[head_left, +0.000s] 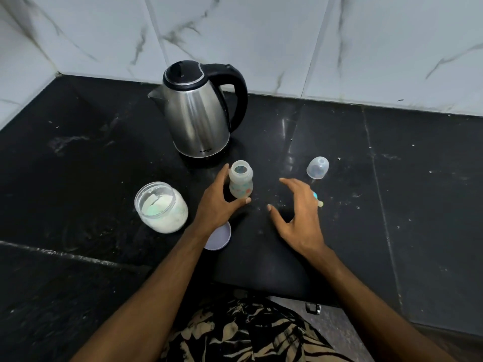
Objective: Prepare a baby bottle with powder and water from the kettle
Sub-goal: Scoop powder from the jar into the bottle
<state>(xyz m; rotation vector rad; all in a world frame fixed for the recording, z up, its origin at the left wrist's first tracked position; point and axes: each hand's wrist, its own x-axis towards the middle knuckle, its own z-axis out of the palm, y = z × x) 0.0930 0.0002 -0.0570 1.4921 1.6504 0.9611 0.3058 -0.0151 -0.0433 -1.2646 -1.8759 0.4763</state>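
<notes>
Black stone counter (392, 178), speckled with pale crumbs, set against a white marbled tile wall (261, 35); corner at far left.

Items, left to right:

One glass jar (161, 207), open, upright, holding white powder; something pale green shows inside it, kind unclear.

One round lid (219, 237), pale lilac, flat on the counter just right of the jar, partly hidden under the left wrist.

One steel kettle (198, 111), black lid shut, black handle to the right, spout to the left; stands at the back, just behind the bottle.

One left hand (218, 202), thumb and fingers curled about the lower part of the bottle, grasping it.

One baby bottle (241, 182), clear with coloured dots, upright, open at the neck, in the middle of the counter between the jar and the right hand.

One right hand (298, 210), fingers spread and relaxed, holding nothing, hovering low over the counter right of the bottle and apart from it.

One small piece (317, 199), blue and cream, showing past the right hand's knuckles; mostly hidden, cannot tell what it is.

One clear domed cap (317, 167), lying on its side, open end toward the camera, behind the right hand.

One patterned garment (248, 333), black and tan, at the bottom edge.
</notes>
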